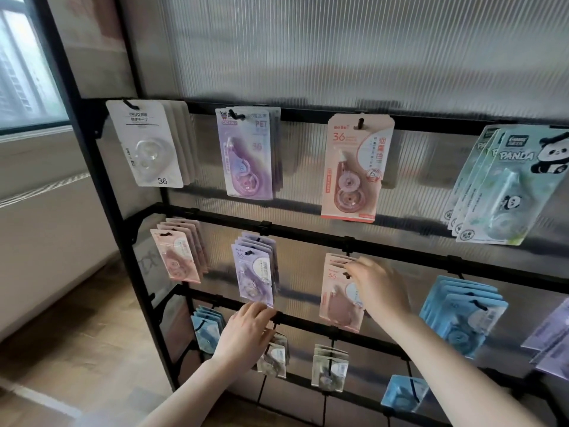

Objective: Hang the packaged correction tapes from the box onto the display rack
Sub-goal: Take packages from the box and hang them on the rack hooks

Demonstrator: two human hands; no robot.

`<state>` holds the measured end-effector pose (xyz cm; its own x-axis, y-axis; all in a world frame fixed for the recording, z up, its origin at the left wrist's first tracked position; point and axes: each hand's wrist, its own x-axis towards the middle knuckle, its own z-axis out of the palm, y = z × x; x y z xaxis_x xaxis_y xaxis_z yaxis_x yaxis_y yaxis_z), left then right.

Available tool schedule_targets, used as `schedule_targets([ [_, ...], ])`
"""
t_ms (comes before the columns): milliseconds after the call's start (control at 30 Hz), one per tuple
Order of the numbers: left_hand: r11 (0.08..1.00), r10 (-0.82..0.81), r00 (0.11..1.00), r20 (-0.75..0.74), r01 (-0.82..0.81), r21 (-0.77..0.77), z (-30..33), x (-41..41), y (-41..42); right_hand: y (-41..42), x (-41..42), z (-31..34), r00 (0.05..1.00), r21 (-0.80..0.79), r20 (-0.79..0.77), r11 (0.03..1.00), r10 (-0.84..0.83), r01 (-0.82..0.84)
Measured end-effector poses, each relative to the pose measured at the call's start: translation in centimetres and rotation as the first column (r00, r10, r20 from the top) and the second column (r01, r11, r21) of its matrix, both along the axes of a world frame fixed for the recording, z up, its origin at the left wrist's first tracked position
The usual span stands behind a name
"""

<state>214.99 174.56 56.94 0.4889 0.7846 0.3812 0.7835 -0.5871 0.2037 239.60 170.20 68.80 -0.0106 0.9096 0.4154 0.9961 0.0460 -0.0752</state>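
Where the pink correction tape pack [335, 298] hangs on the middle row of the display rack [107, 192], the right hand [380, 286] pinches its top edge at the black hook [347, 275], fingertips closed on the card near the hang hole. More pink packs sit behind it on the same hook. The left hand [246, 332] rests against the lower crossbar [308, 322], fingers curled loosely over it, just below the purple pack stack [254, 277]; whether it grips the bar cannot be determined. Its palm covers part of the grey packs [275, 355] on the bottom row. To the right of the pink stack hang blue packs [465, 315], close beside the right forearm. On the top row hang a white pack [147, 146], a purple pack [246, 152], a pink pack [354, 167] and panda-printed packs [505, 186]. Ribbed translucent panelling [338, 57] backs the rack.
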Motion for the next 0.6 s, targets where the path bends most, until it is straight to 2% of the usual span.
schedule_targets([
  [133, 1.0, -0.029, 0.999, -0.019, 0.029, -0.001, 0.0, -0.6, 0.2, -0.3, 0.3, -1.3, 0.998, 0.18, 0.052, 0.984, -0.022, 0.012],
  [233, 0.998, -0.054, 0.998, -0.027, 0.055, 0.037, 0.3, -0.6, 0.4, -0.8, 0.3, -2.3, 0.998, 0.271, 0.032, 0.962, -0.052, 0.042],
  [367, 0.994, -0.075, 0.996, -0.046, 0.078, 0.08, 0.3, -0.2, 0.2, -1.8, 0.3, -4.1, 0.99, 0.26, 0.008, 0.956, -0.143, 0.136],
  [600, 0.991, -0.099, 0.994, -0.049, 0.103, 0.086, -0.9, 0.6, -0.7, -5.4, -0.4, -8.5, 0.953, 0.128, 0.007, 0.945, -0.304, 0.301],
])
